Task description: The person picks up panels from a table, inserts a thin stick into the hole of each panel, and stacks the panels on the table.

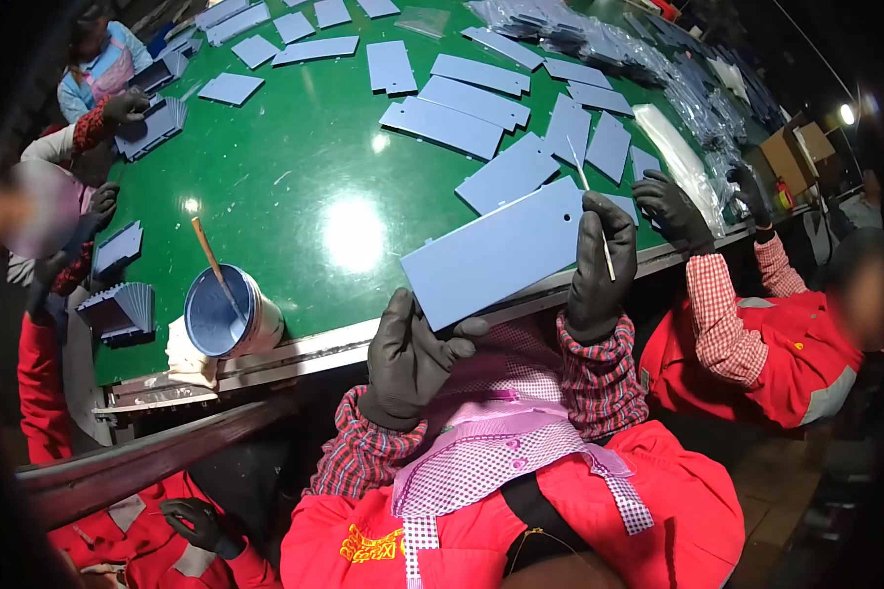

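A flat blue-grey panel (496,255) with a small hole near its right end is held tilted over the table's front edge. My left hand (410,358), in a dark glove, supports its lower left corner between thumb and fingers. At the right end, my right hand (602,260), also gloved, grips the panel. A thin white stick (577,162), perhaps a fine brush, runs through the right fingers; its tip points up and away. Beyond the held panel lie similar panels (506,175), flat on the green table (295,236).
Left of me stands a paint bucket (265,319) with a wooden stick (218,265) in it. Stacked panels (118,309) line the left edge. Plastic-wrapped panels (648,64) and a clear plastic sheet (678,162) lie right. Co-workers sit on both sides; one gloved hand (673,208) is close by.
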A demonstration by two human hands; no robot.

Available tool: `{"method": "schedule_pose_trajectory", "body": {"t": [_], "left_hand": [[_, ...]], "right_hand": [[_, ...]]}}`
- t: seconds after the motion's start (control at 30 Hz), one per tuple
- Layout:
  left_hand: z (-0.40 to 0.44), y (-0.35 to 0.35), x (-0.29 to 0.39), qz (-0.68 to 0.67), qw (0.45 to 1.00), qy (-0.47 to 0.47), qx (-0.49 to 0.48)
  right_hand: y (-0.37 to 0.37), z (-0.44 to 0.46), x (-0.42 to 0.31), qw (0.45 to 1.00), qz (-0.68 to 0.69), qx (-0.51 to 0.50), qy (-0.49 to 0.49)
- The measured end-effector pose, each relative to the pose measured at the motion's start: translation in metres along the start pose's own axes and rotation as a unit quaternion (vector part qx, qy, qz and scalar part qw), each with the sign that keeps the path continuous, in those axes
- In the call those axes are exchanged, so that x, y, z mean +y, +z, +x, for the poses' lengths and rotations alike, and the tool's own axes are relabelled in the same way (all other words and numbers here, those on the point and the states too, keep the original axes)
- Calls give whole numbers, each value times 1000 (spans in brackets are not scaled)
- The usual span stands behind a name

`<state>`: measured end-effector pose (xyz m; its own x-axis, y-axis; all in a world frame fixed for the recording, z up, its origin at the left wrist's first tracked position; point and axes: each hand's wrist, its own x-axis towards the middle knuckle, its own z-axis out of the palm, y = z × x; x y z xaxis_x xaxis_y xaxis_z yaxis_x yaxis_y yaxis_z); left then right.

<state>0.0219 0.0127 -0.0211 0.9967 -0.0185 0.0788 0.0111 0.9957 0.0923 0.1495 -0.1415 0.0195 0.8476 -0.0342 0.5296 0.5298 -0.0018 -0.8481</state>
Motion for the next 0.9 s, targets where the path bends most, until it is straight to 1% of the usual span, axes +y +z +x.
{"method": "schedule_pose_trajectory", "body": {"t": [0.13,0.23,0.33,0.4,0.43,0.5,0.6,0.63,0.67,0.73,0.77,0.8,0.87,0.9], "left_hand": [[-2,0,0,18,1000,8,9],[-4,-6,-1,6,1000,16,20],[-4,-3,0,30,999,18,40],[-5,-1,-2,68,996,41,49],[-6,-1,-5,68,996,39,48],[-6,-5,-12,43,991,119,50],[-7,-15,-17,29,991,111,73],[-7,-16,-20,58,988,122,76],[-6,-19,-23,59,988,120,77],[0,-18,-30,139,974,139,117],[5,-10,-35,133,966,152,162],[6,-6,-34,134,966,151,163],[8,-2,-33,169,955,147,196],[8,-3,-33,169,955,145,195]], "right_hand": [[-6,-7,4,1000,14,7,12],[-8,-11,0,1000,5,-8,25],[-10,-14,3,1000,11,-5,25],[-11,-16,3,1000,16,4,21],[-11,-17,3,999,18,2,26],[-8,-21,-1,1000,19,1,21],[-2,-32,-2,999,35,2,22],[0,-36,-4,998,61,2,35],[2,-39,-5,997,61,3,37],[6,-43,-6,995,87,-12,54],[7,-45,-5,994,87,-21,58],[8,-47,-5,994,87,-20,59],[6,-50,-5,976,173,-42,123],[6,-51,-3,977,167,-48,121]]}}
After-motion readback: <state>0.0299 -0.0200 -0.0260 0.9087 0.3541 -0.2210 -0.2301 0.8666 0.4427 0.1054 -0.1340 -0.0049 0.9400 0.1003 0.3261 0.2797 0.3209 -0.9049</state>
